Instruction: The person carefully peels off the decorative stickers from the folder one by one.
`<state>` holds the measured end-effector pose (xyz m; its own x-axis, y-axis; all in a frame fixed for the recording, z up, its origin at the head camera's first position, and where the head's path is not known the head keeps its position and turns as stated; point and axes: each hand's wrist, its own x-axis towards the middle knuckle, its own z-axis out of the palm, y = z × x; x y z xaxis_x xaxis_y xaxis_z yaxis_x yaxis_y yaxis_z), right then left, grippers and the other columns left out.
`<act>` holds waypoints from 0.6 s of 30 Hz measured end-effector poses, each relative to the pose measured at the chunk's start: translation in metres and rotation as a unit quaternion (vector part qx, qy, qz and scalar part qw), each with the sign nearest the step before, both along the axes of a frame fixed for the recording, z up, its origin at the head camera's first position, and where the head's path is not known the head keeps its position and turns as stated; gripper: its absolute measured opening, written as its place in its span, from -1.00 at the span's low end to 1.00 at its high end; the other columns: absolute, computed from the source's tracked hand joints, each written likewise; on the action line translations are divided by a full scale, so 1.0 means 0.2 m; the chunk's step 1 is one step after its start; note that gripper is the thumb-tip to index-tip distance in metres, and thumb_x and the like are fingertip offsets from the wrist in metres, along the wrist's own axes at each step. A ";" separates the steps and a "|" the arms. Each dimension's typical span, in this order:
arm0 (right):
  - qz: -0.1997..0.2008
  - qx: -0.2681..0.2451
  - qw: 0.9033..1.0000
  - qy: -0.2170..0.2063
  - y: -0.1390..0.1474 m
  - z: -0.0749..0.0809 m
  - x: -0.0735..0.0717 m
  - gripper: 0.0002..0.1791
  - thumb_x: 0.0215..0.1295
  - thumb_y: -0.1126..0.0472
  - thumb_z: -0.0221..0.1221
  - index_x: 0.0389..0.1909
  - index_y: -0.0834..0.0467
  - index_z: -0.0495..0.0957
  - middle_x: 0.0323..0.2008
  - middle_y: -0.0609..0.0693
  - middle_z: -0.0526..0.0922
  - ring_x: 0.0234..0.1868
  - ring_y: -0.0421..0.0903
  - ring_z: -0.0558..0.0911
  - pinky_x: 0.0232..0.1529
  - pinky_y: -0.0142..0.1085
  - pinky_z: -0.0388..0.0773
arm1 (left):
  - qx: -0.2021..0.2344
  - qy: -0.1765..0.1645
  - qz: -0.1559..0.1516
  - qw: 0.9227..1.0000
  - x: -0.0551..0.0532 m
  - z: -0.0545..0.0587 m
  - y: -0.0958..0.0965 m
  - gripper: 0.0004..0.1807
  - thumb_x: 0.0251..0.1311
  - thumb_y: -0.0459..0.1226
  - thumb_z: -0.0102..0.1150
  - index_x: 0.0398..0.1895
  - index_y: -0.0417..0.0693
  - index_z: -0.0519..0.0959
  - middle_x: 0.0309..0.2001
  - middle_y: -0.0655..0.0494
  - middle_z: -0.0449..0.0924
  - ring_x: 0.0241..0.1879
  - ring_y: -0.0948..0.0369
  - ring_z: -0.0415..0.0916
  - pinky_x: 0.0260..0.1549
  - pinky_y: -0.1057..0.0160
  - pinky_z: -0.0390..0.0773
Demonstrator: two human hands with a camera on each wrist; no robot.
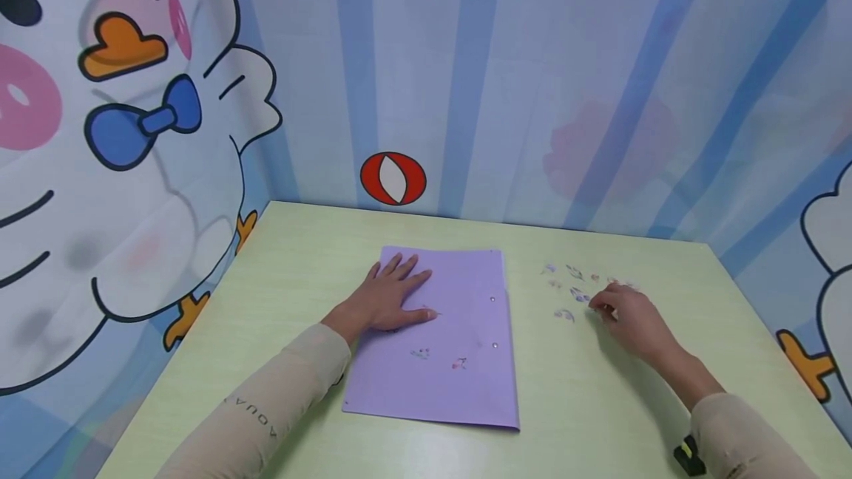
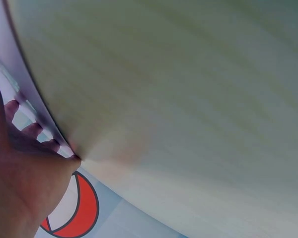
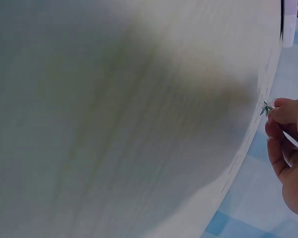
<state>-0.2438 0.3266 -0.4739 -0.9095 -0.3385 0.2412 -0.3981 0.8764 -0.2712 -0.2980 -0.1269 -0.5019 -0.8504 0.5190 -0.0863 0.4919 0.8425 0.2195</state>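
A purple folder lies on the table, with small flower stickers on its lower half. My left hand rests on the folder's upper left with spread fingers. Part of another sticker shows by its thumb. To the right of the folder, my right hand pinches a small flower sticker with green leaves between thumb and forefinger. Several loose stickers lie on the table just left of and beyond that hand, some partly hidden by its fingers.
The pale yellow-green table ends at the back against a blue striped cloth printed with cartoon ducks. A dark strapped device sits at my right wrist. Two small rivets mark the folder's right side.
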 end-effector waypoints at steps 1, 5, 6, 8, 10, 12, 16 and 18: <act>0.006 0.008 1.000 0.004 0.00 0.00 0.00 -0.84 0.27 0.53 0.31 -0.21 0.29 0.77 -0.26 0.09 0.72 -0.16 0.15 0.69 -0.04 0.15 0.64 | 0.001 0.000 0.000 1.000 0.00 0.00 0.00 0.01 0.34 0.48 -0.09 0.74 0.27 0.08 0.74 0.03 -0.17 0.71 -0.09 -0.34 0.58 -0.31 -0.23; 0.035 0.029 0.999 0.011 -0.01 -0.03 0.02 -0.84 0.28 0.51 0.35 -0.19 0.25 0.77 -0.25 0.04 0.71 -0.16 0.10 0.69 -0.07 0.08 0.66 | -0.001 0.001 0.001 1.000 0.00 0.00 0.00 0.01 0.34 0.48 -0.09 0.74 0.27 0.08 0.74 0.03 -0.17 0.71 -0.09 -0.34 0.58 -0.31 -0.22; 0.040 0.030 0.999 0.009 -0.01 -0.03 0.02 -0.84 0.28 0.50 0.36 -0.17 0.25 0.77 -0.25 0.02 0.70 -0.19 0.06 0.68 -0.10 0.04 0.67 | -0.002 0.001 0.002 1.000 0.00 0.00 0.00 0.01 0.34 0.49 -0.09 0.74 0.28 0.08 0.74 0.04 -0.17 0.71 -0.08 -0.34 0.58 -0.31 -0.22; 0.048 0.028 0.998 0.002 -0.02 -0.04 0.02 -0.84 0.28 0.47 0.37 -0.15 0.25 0.75 -0.27 -0.01 0.70 -0.23 0.00 0.68 -0.16 -0.02 0.67 | -0.004 0.002 0.003 1.000 0.00 0.00 0.00 0.01 0.34 0.49 -0.10 0.74 0.29 0.07 0.74 0.04 -0.18 0.71 -0.08 -0.34 0.59 -0.31 -0.22; 0.045 0.016 0.999 -0.004 -0.02 -0.05 0.02 -0.84 0.29 0.46 0.35 -0.13 0.27 0.74 -0.27 -0.01 0.71 -0.25 -0.03 0.69 -0.18 -0.04 0.67 | -0.005 0.002 0.004 1.000 0.00 0.00 0.00 0.01 0.33 0.50 -0.10 0.74 0.30 0.07 0.74 0.05 -0.18 0.71 -0.08 -0.35 0.59 -0.31 -0.23; 0.038 0.004 0.999 -0.008 -0.02 -0.05 0.02 -0.83 0.30 0.46 0.32 -0.11 0.29 0.74 -0.25 0.01 0.73 -0.24 -0.04 0.69 -0.19 -0.05 0.67 | -0.004 0.001 0.003 1.000 0.00 0.00 0.00 0.01 0.34 0.49 -0.10 0.74 0.29 0.07 0.74 0.05 -0.19 0.71 -0.08 -0.35 0.59 -0.31 -0.23; 0.023 -0.012 1.000 -0.004 -0.01 -0.05 0.01 -0.85 0.32 0.48 0.30 -0.13 0.30 0.74 -0.25 0.05 0.74 -0.24 -0.03 0.69 -0.20 -0.05 0.67 | -0.001 -0.001 0.004 1.000 0.00 0.00 0.00 0.01 0.34 0.49 -0.09 0.74 0.29 0.07 0.74 0.05 -0.18 0.71 -0.08 -0.35 0.59 -0.31 -0.24; 0.014 -0.016 1.000 -0.004 -0.01 -0.05 0.01 -0.85 0.32 0.49 0.30 -0.14 0.29 0.74 -0.27 0.04 0.71 -0.26 -0.05 0.66 -0.21 -0.07 0.66 | 0.000 -0.001 0.003 1.000 0.00 0.00 0.00 0.01 0.34 0.49 -0.09 0.74 0.29 0.08 0.74 0.05 -0.18 0.71 -0.08 -0.35 0.59 -0.31 -0.24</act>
